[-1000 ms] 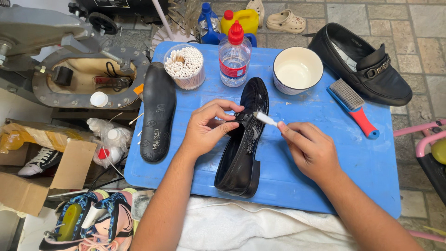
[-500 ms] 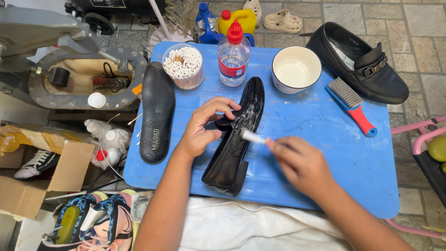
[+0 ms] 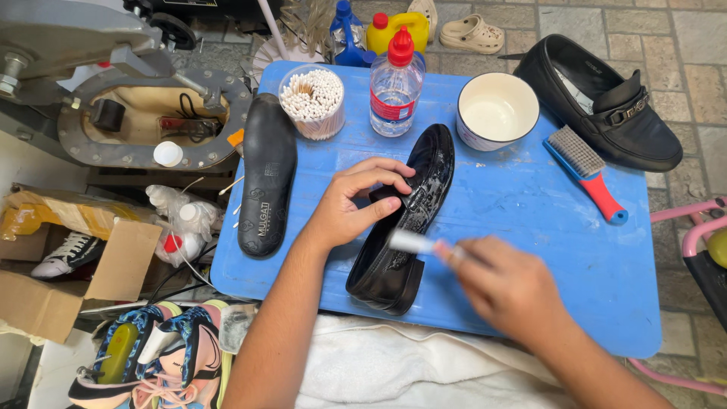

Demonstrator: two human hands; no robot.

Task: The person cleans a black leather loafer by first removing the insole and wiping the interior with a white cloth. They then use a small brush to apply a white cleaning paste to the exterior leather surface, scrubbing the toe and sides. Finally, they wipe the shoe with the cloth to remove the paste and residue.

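— Where is the black loafer (image 3: 409,216) right now?

— It lies on its side in the middle of the blue desk (image 3: 530,220), toe pointing away toward the clear bottle with the red cap (image 3: 394,87), heel near the front edge above the white towel (image 3: 409,363).

— What are the hands doing?

— The left hand (image 3: 352,201) is clamped on the shoe's upper, thumb on one side and fingers curled over the other. The right hand (image 3: 507,288) is closed around a small white brush (image 3: 413,242), whose tip touches the shoe's side near the heel. That hand is blurred, so the finger placement is hard to make out.

— And around the shoe?

— A black insole (image 3: 265,178) lies on the desk to the left, well apart from the shoe. Behind it stands a clear tub of cotton swabs (image 3: 312,102), just beside the bottle. A white bowl (image 3: 496,110) sits to the right of the bottle, and a brush with a red handle and blue head (image 3: 587,174) lies near the right edge. A second black loafer (image 3: 606,102) rests upright at the far right corner.
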